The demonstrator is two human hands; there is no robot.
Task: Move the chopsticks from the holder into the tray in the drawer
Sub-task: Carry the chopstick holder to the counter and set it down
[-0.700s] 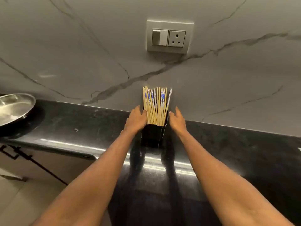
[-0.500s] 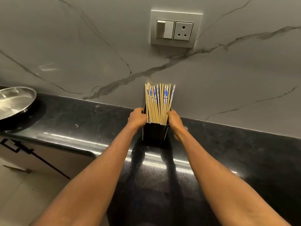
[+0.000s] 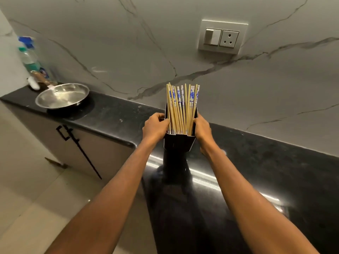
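A black holder (image 3: 177, 143) stands on the black countertop (image 3: 256, 162) near the marble wall. Several bamboo chopsticks (image 3: 181, 109), some with blue-and-white patterned tops, stand upright in it. My left hand (image 3: 156, 128) grips the holder's left side, fingers curled round its rim. My right hand (image 3: 202, 129) grips its right side the same way. The holder's base looks slightly raised or tilted towards me. No drawer or tray is in view.
A steel pan (image 3: 62, 96) sits at the counter's far left, with a plastic bottle (image 3: 30, 57) behind it. A switch and socket plate (image 3: 221, 37) is on the wall. Cabinet doors with a black handle (image 3: 78, 145) lie below the counter's left part.
My open hands closed in from both sides and took hold of the holder. It has come away from the wall towards me, and the view has swung left.
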